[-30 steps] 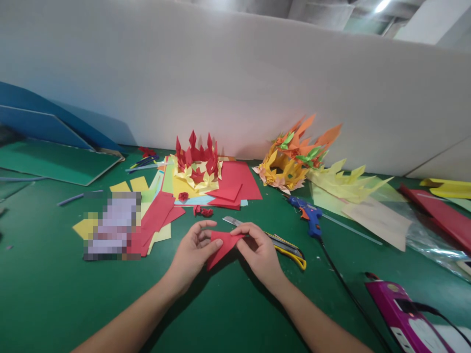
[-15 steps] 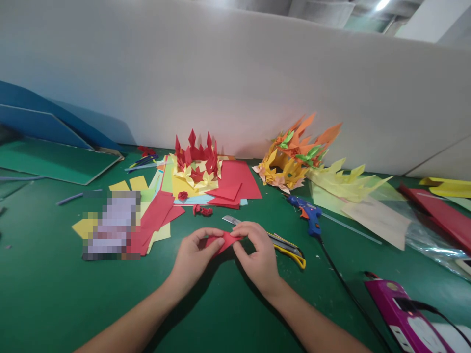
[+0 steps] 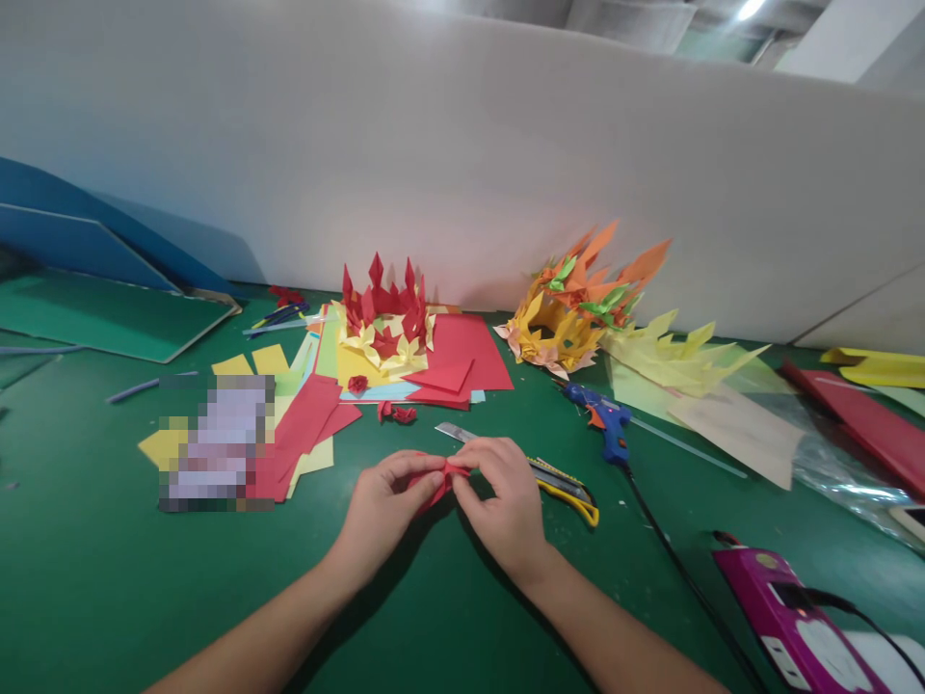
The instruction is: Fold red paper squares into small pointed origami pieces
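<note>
Nearest, a magenta plastic device with a black cable lies at the right edge of the green felt-covered table. Just above the table's middle, the left hand and the right hand meet, thumbs and forefingers of both pinched on a small folded piece of red paper held between them. Just beyond the right hand lies a yellow-and-black utility knife; a blue hot-glue gun lies farther right. Behind, loose red and yellow paper sheets spread leftward, and a red-and-yellow folded paper crown and an orange-and-yellow folded paper wreath stand near the white wall.
</note>
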`<state>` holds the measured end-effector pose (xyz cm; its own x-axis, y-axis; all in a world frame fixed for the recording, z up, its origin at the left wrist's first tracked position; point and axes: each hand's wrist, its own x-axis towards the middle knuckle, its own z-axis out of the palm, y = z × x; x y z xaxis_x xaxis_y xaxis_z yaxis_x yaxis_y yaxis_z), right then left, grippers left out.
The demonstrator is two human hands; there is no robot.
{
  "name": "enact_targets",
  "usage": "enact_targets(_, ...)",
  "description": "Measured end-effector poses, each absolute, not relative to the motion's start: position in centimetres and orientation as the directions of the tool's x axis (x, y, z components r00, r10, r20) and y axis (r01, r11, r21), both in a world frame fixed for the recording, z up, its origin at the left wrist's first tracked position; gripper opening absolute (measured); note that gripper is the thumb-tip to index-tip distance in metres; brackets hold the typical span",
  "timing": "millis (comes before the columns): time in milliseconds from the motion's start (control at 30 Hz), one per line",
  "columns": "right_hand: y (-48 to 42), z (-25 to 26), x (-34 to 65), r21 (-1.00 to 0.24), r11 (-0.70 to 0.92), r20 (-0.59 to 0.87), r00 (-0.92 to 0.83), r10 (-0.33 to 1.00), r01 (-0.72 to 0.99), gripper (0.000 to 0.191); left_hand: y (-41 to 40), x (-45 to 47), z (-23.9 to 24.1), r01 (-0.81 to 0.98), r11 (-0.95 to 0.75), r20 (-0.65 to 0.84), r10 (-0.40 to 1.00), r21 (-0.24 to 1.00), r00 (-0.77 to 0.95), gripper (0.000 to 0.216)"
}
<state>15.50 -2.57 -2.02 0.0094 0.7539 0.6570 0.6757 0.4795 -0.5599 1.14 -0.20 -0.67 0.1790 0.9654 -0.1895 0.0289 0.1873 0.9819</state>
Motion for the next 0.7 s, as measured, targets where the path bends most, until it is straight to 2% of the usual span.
enact_targets(167, -2.54, -2.18, 15.68, -0.444, 0.494, 0.678, -0.081, 0.731, 0.747, 0.011, -0.24, 1.15, -0.63, 0.009, 0.219, -0.216, 0.958, 0.976, 0.187, 0.017)
enact_targets(333, -2.53, -2.19, 15.85, -0.357, 0.501, 0.675, -0.154, 0.722, 0.788, 0.014, -0.34, 1.23, -0.28, -0.057, 0.341, -0.320, 0.919, 0.938, 0.229, 0.026)
enact_targets(533, -2.45, -2.38, 16.00, -0.368, 0.521, 0.637, -0.199, 0.745, 0.770, 0.018, -0.29, 1.25, -0.03, -0.095, 0.424, -0.400, 0.894, 0.901, 0.201, 0.034)
enact_targets(700, -2.46, -2.61, 15.97, -0.348, 0.533, 0.625, -0.233, 0.745, 0.772, 0.019, -0.18, 1.00, -0.35, -0.087, 0.446, -0.410, 0.871, 0.891, 0.270, 0.041)
